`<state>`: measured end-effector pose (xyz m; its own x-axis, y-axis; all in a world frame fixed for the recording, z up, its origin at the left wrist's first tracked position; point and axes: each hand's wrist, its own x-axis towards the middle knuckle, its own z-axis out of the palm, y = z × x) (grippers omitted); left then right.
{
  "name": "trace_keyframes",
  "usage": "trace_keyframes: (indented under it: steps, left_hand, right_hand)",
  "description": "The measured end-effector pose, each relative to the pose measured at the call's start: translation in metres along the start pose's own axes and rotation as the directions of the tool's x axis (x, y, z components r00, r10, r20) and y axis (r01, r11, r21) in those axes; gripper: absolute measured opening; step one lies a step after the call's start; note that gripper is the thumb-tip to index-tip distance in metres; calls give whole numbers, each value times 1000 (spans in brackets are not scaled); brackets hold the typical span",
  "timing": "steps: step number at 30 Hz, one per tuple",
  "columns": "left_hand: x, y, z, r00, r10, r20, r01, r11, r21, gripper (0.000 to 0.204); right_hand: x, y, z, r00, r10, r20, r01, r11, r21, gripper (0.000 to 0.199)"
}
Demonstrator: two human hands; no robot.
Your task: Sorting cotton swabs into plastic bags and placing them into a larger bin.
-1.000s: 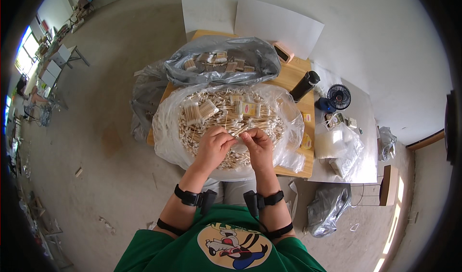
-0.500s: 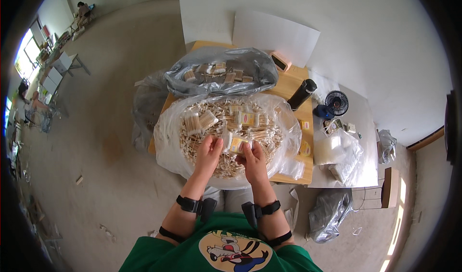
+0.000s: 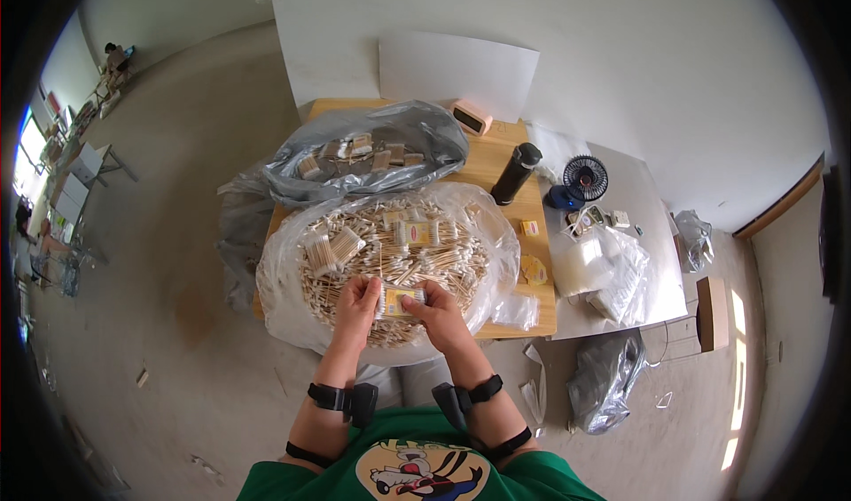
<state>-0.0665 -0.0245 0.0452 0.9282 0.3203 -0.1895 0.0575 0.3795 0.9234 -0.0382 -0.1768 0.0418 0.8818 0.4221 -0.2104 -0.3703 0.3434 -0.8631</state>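
My left hand (image 3: 356,307) and my right hand (image 3: 434,310) together hold a small clear packet of cotton swabs with a yellow label (image 3: 399,301) over the near edge of a big clear plastic bag (image 3: 285,293). That bag is heaped with loose wooden cotton swabs (image 3: 390,253) and several filled packets. Both wrists wear black bands. The packet lies flat between my fingertips, its ends partly hidden by my fingers.
A grey bag of finished packets (image 3: 372,151) lies behind on the wooden table (image 3: 532,275). A black bottle (image 3: 515,173), a small fan (image 3: 584,178), a pink clock (image 3: 468,117) and clear bags on a white board (image 3: 612,266) stand to the right.
My hands have drawn back from the pile toward me and now hold a labelled packet flat between them; the view has tilted slightly.
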Motion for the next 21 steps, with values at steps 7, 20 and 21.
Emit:
trace_keyframes:
  steps: [7,20,21]
  left_hand:
    - [-2,-6,15,997,73,13,-73,937,341,25]
    - [9,-20,14,989,-57,-138,22,969,-246,23]
    - [8,-18,12,988,-57,-146,20,969,-247,23]
  right_hand:
    - [4,-9,1,997,-3,-76,-13,979,-204,23]
    - [15,14,-5,877,-422,-230,265,824,-501,28]
    - [15,13,-3,844,-472,-255,269,783,-560,27]
